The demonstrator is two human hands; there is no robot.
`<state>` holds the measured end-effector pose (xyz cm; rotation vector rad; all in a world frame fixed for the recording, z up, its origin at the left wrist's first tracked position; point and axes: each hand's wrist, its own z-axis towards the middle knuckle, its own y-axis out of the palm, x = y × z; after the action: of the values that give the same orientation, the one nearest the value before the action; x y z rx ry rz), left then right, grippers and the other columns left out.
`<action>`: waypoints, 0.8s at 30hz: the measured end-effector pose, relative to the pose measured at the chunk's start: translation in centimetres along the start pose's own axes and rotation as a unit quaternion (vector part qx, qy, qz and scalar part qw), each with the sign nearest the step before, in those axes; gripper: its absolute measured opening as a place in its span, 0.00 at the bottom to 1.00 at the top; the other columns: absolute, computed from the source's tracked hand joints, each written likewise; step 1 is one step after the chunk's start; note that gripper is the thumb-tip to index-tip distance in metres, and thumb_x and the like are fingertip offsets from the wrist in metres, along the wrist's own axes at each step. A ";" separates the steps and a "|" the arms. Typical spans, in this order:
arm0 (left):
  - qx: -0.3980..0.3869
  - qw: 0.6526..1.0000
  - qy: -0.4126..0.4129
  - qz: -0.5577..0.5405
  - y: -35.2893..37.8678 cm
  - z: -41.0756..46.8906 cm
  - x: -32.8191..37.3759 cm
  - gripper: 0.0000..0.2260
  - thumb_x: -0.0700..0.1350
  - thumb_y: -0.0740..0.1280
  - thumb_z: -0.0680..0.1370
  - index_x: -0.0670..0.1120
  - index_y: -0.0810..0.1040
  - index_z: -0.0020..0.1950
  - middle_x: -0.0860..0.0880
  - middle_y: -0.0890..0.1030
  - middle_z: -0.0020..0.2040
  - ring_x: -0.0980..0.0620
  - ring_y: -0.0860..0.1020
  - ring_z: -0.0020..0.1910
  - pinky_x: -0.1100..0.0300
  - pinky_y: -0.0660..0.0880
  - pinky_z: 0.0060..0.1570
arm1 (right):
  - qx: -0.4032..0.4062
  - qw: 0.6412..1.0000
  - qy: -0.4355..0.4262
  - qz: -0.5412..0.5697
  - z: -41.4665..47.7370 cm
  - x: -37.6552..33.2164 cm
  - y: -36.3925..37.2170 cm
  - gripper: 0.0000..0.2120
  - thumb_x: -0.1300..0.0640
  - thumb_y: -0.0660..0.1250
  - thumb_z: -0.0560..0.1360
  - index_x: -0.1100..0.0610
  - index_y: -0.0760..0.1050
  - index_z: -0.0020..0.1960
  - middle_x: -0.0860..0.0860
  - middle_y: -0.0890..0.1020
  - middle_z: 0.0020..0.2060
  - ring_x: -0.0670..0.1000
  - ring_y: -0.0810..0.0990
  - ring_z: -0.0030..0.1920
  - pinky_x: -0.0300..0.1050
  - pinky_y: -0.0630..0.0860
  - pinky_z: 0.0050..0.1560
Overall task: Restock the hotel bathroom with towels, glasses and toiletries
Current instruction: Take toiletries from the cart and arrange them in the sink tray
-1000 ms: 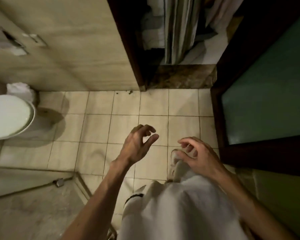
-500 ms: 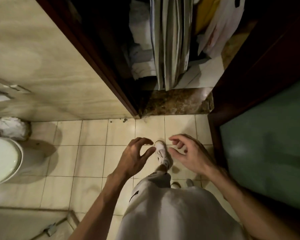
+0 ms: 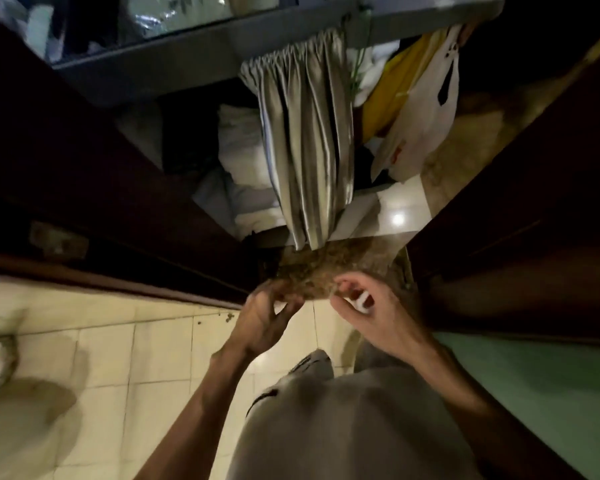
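Cream bathroom tiles (image 3: 160, 344) lie below a person's left hand (image 3: 262, 322), fingers loosely curled and holding nothing, and the right hand (image 3: 371, 315) just beside it, also half-curled, with a small white shape at its fingers, too blurred to tell whether it is held. Just beyond both hands runs a speckled stone threshold (image 3: 329, 268), and farther out stands a grey cart (image 3: 201, 53) with a striped curtain (image 3: 309, 147), folded white towels (image 3: 243, 147) left of the curtain and a white plastic bag (image 3: 420, 123) to the right.
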<state>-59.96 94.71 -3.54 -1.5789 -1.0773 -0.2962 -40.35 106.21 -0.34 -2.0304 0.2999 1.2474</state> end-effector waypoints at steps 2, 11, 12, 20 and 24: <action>0.014 0.998 0.057 0.001 -1.6 5.9 3.9 0.12 0.58 0.65 0.79 0.52 0.79 0.54 0.58 0.76 0.47 0.55 0.79 0.49 0.58 0.76 0.49 | 0.007 1.000 0.020 0.005 2.6 1.7 -2.5 0.11 0.46 0.69 0.74 0.39 0.74 0.56 0.37 0.78 0.48 0.38 0.77 0.50 0.42 0.79 0.50; 0.113 0.985 0.126 0.032 -11.8 22.5 17.1 0.11 0.54 0.64 0.79 0.49 0.80 0.52 0.50 0.78 0.48 0.54 0.76 0.45 0.60 0.73 0.45 | -0.044 0.999 -0.001 0.028 18.2 0.2 -12.0 0.10 0.56 0.73 0.74 0.46 0.76 0.52 0.44 0.81 0.47 0.35 0.78 0.49 0.30 0.76 0.47; 0.136 0.984 0.110 0.040 -13.3 23.1 16.8 0.11 0.55 0.64 0.79 0.49 0.80 0.52 0.51 0.78 0.46 0.55 0.76 0.43 0.60 0.72 0.44 | -0.067 0.997 -0.022 0.030 20.5 -1.1 -12.4 0.09 0.56 0.72 0.74 0.47 0.76 0.52 0.44 0.81 0.47 0.34 0.77 0.50 0.27 0.75 0.47; 0.351 0.930 -0.102 0.030 -23.9 23.3 8.6 0.11 0.56 0.65 0.76 0.50 0.80 0.46 0.54 0.75 0.37 0.51 0.76 0.39 0.52 0.75 0.41 | -0.137 0.968 -0.210 0.012 35.2 -15.3 -10.0 0.11 0.47 0.69 0.74 0.46 0.78 0.55 0.45 0.80 0.41 0.47 0.80 0.42 0.41 0.78 0.39; 0.438 0.886 -0.154 -0.004 -28.4 24.4 6.9 0.06 0.49 0.68 0.79 0.49 0.79 0.45 0.55 0.75 0.35 0.56 0.74 0.37 0.57 0.72 0.39 | -0.142 0.950 -0.278 -0.016 40.0 -21.0 -7.8 0.08 0.55 0.71 0.76 0.51 0.79 0.54 0.44 0.81 0.43 0.45 0.80 0.43 0.40 0.78 0.42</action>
<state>-86.33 117.57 11.71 -0.8027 -1.2159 0.4201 -73.98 135.56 10.25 -1.7954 -0.1911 1.8584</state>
